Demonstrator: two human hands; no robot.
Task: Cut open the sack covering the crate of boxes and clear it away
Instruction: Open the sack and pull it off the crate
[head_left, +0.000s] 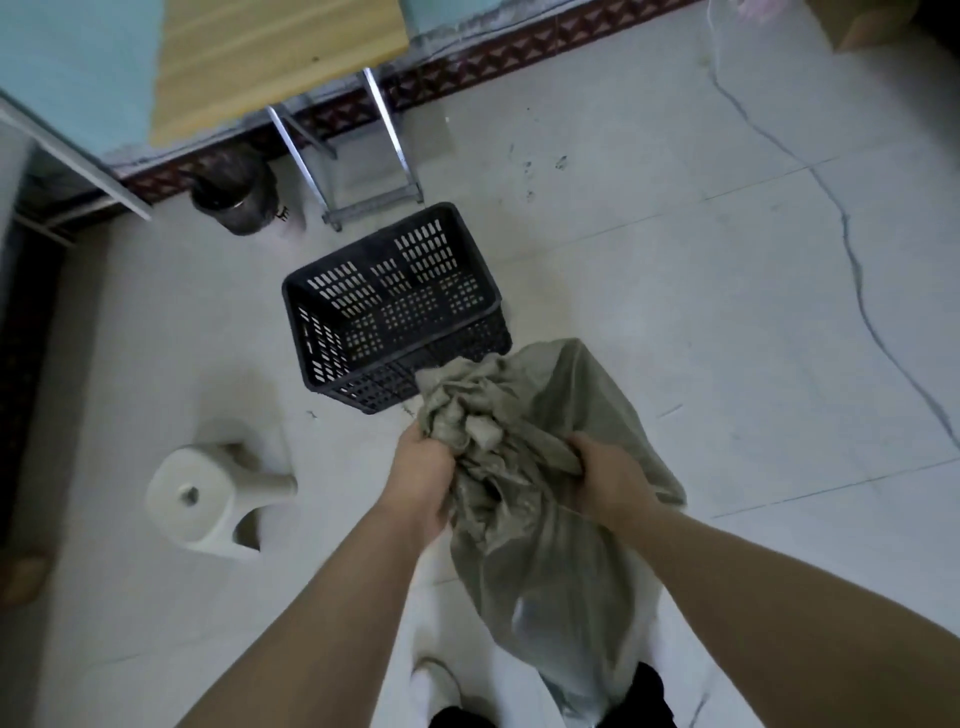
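Head view, looking down at a pale tiled floor (675, 234).
Sack (545, 493): grey-green, crumpled, bunched at the top, hanging down in front of the person's legs; its upper folds overlap the near right corner of the crate.
Left hand (423, 467): fingers curled into the bunched cloth on the sack's left side, gripping it.
Right hand (608, 478): fingers curled round a gathered fold on the sack's right side.
Crate (395, 306): black, slotted plastic, standing on the floor just beyond the sack.
Stool (208, 493): white plastic, left of the hands.
Bin (234, 189): dark, by the wall, beside the metal legs of a table (260, 67).
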